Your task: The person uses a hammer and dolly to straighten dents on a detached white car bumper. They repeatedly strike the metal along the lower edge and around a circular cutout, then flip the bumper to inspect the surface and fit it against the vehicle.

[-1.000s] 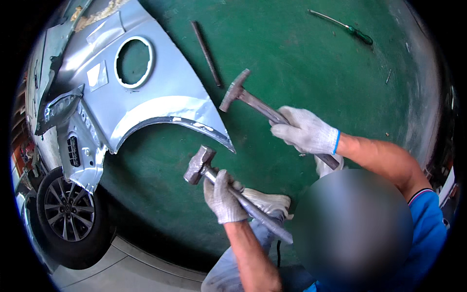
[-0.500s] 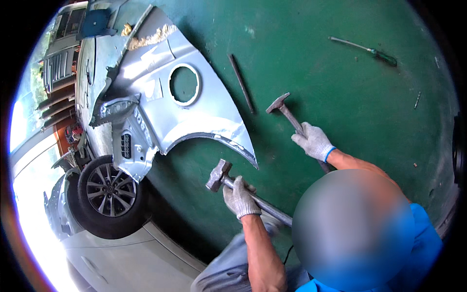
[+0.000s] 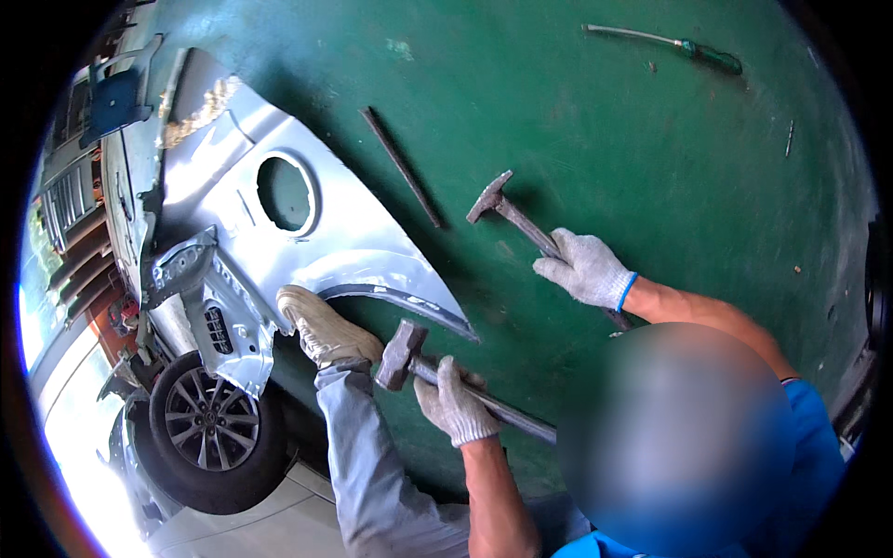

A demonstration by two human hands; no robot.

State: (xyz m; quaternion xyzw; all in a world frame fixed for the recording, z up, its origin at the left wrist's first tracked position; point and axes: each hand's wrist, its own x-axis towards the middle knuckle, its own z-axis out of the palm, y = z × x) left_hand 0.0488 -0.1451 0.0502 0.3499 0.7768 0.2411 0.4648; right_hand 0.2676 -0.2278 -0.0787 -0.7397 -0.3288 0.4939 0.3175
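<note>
My left hand (image 3: 456, 405), in a white knit glove, is wrapped round the handle of a sledgehammer (image 3: 402, 352) just behind its thick steel head. A smaller panel hammer (image 3: 493, 197) with a slim head is gripped in my gloved right hand (image 3: 588, 270), farther right; its head hangs apart from any panel. Ahead and to the left lies a silver car body panel (image 3: 363, 219) with a round cut-out and a curved wheel-arch edge. My left shoe (image 3: 327, 325) is at the panel's near edge, beside the arch; I cannot tell whether it presses on the metal.
A dark metal bar (image 3: 402, 167) lies on the green floor (image 3: 558, 121) between the panel and the panel hammer. Far right is a green-handled screwdriver (image 3: 707, 58). At left stands a car with its wheel (image 3: 212, 418) showing, and a blue stool-like object (image 3: 116, 100) is beyond.
My left leg has swung forward, bringing the shoe to the panel's edge. Both hands keep their hammers, with the right hand shifted slightly left. The view has shifted too.
</note>
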